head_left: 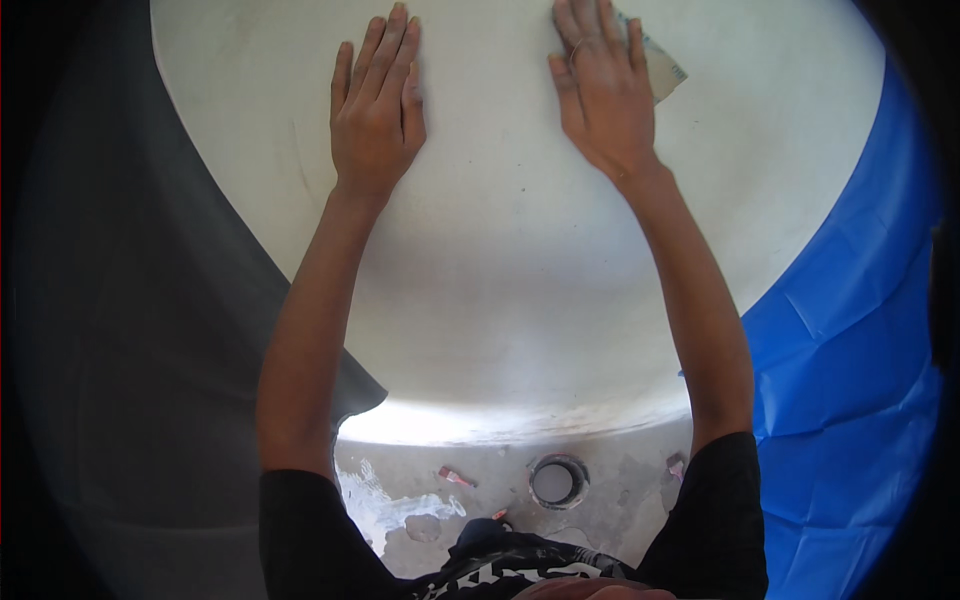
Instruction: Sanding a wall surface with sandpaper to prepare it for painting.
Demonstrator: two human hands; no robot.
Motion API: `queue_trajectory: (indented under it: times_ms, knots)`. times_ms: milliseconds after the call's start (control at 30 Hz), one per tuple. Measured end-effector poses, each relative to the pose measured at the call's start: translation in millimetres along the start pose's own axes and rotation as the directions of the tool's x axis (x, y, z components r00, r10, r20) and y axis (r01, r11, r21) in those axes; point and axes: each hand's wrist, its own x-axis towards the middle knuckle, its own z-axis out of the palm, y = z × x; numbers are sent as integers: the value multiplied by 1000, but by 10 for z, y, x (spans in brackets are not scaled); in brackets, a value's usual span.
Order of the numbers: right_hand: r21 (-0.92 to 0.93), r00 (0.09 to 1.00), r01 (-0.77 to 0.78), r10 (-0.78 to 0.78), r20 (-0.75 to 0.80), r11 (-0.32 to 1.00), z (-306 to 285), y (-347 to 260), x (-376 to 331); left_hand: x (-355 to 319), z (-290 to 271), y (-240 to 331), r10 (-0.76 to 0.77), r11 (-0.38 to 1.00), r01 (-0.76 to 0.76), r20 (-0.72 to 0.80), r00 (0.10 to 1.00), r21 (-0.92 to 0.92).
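Grip first: our right hand [603,92] lies flat, fingers together, pressing a sheet of sandpaper [662,66] against the white board [520,250]; only the sheet's right edge and a corner show past the fingers. A ring sits on one finger. Our left hand [375,105] holds nothing, palm down and fingers closed flat on the same board, well apart from the right. Both hands sit near the board's far edge. Board surface is pale, dusty, faintly scratched. Blue tarpaulin [850,330] lies to the right, grey sheet [150,330] to the left. Below the near edge, concrete floor [620,500] with white paint splashes and a roll of tape [557,482].
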Motion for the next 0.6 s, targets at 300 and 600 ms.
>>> queue_trajectory:
  times_ms: [300, 600]
  knots:
    - [60, 971, 88, -99, 215, 994, 177, -601, -837, -25, -81, 2, -29, 1000, 29, 53, 998, -2]
    - [400, 666, 524, -654, 359, 752, 139, -552, -1421, -28, -97, -114, -3, 999, 4, 39, 999, -32]
